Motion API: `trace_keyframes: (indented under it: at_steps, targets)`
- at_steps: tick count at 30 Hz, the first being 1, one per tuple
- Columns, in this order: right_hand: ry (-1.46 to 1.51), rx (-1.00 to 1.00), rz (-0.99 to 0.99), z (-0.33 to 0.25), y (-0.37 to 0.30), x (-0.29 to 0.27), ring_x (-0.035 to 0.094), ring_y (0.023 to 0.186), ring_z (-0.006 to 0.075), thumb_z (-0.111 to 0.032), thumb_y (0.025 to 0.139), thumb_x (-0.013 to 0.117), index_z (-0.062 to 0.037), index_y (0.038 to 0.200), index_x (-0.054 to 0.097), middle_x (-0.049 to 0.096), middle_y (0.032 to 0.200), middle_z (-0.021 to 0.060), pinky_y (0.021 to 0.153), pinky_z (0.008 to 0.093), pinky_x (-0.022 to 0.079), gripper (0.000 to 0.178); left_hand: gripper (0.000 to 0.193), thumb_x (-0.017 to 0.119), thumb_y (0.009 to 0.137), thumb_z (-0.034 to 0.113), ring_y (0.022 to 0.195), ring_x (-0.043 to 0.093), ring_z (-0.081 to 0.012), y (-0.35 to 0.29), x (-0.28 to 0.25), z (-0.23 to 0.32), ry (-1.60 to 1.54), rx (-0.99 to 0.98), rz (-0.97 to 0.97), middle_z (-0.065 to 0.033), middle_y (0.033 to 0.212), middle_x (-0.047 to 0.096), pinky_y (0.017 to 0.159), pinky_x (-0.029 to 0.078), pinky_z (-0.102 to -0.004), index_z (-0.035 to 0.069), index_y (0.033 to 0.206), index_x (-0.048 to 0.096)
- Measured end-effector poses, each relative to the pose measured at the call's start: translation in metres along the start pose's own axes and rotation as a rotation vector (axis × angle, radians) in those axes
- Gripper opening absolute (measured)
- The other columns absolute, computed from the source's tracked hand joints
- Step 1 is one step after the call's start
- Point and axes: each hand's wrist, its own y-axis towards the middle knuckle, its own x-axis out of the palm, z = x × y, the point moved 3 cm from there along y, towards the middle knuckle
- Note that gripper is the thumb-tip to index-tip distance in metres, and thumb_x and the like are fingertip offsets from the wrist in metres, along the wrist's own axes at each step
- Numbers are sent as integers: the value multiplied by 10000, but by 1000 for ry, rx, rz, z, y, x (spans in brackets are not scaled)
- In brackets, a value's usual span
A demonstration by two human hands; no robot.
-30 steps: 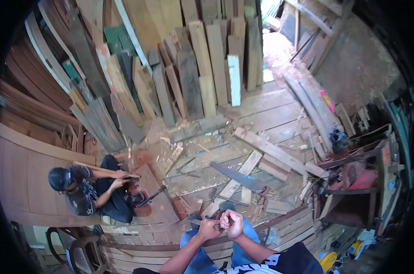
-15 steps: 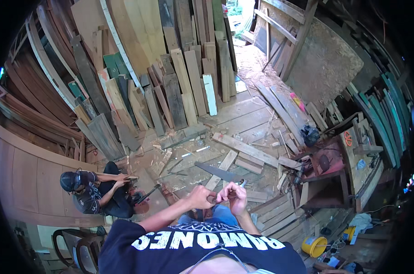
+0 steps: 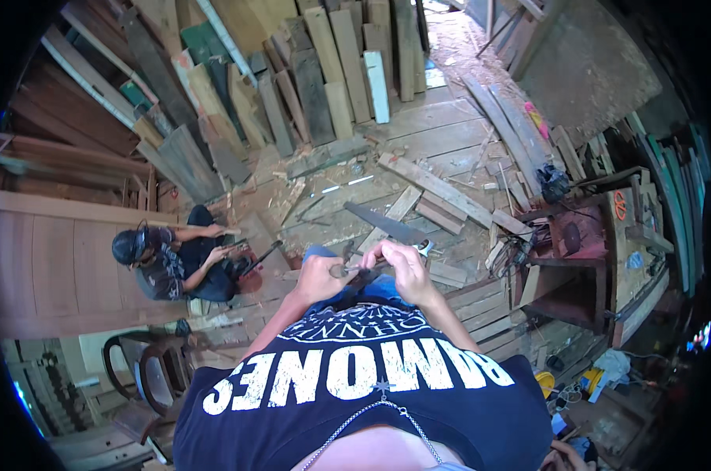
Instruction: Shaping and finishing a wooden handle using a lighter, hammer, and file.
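Note:
My left hand (image 3: 318,279) is closed around a short, brownish, rounded piece that shows at its thumb side; its kind is hard to make out. Right beside it, my right hand (image 3: 403,268) has its fingers curled and pinched near the same piece, and what lies between them is mostly hidden. Both hands are in front of my dark shirt, above my blue-clad knees. Just beyond them a handsaw (image 3: 387,224) lies across wood pieces on the floor, its pale handle end close to my right hand.
A co-worker (image 3: 177,259) in a cap sits on the floor at left, hands on a narrow piece. Many boards (image 3: 316,86) lean at the back. Loose planks (image 3: 436,188) and shavings cover the floor ahead. A wooden workbench (image 3: 571,263) stands at right, a chair (image 3: 139,369) at lower left.
My view has tilted down, so the room has shifted upward in it. My hands stay together near the brownish piece. The co-worker's hands have moved further apart.

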Motion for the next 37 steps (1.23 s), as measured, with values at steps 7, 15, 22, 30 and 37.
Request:
trace_keyframes:
  at_steps: [7,15,22,30,37]
  targets:
    - [-138,100,-116,4,51,21,595,754,140,-212,929,330,20,857,581,622,840,102,624,264,475,349,368,701,737,365,446,519,-325,-7,-24,-49,72,-96,123,-138,473,499,442,410,-377,53,572,597]
    - [-317,224,-57,25,123,12,592,539,185,-232,921,418,12,726,552,576,585,88,527,311,449,340,334,692,743,366,518,568,-341,66,-49,-101,70,-252,-6,-145,534,551,490,448,-393,62,623,626]
    - [-435,360,23,48,229,4,543,566,297,-209,878,393,5,655,515,516,589,141,574,378,419,332,220,695,708,276,573,582,-365,157,-74,-177,-33,-2,48,-156,582,571,524,467,-438,90,625,613]
    - [-423,409,255,34,291,-21,537,547,284,-196,872,402,11,681,524,517,593,132,557,362,420,307,304,667,753,357,589,565,-395,271,-109,-182,8,19,-254,-184,583,561,539,454,-452,84,628,622]
    - [-164,466,656,49,284,-79,557,547,223,-201,874,406,-1,685,543,538,572,106,555,338,427,307,355,683,724,429,636,608,-371,390,-95,-137,171,232,-576,-191,635,604,607,490,-428,77,771,695]
